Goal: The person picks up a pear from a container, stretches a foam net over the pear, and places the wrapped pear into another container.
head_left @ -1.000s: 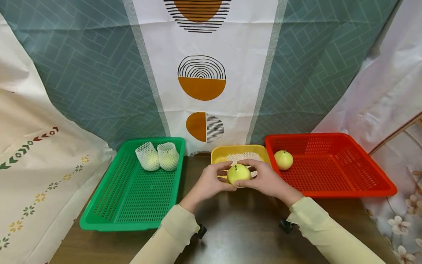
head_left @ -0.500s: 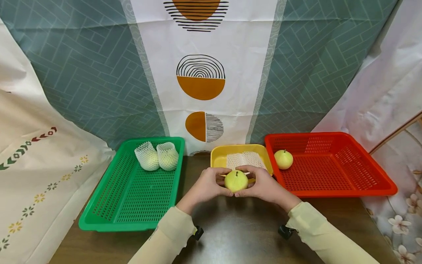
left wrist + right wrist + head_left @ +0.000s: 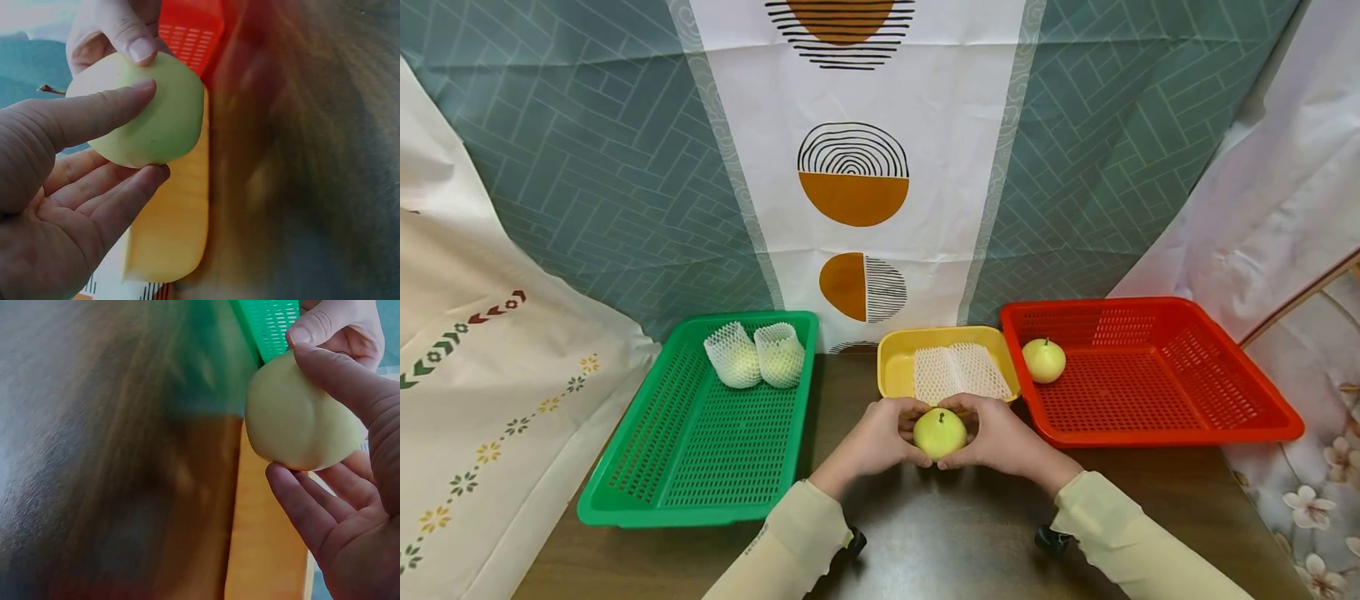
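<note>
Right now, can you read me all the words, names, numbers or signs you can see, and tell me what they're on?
There are none I can read.
Left sleeve: small dark marks, maybe letters, too small to read.
Hanging cloth: half-circles and stripes, no words I can see.
Held fruit, yellow tray, green basket, red basket: no writing I can see.

Pale-yel sleeves [image 3: 808, 527], blk wrist cams [image 3: 1051, 540]

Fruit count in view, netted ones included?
4: held fruit between the left hand and right hand; bare fruit in the red basket; netted fruit and its netted neighbour in the green basket. None seem hidden.
</note>
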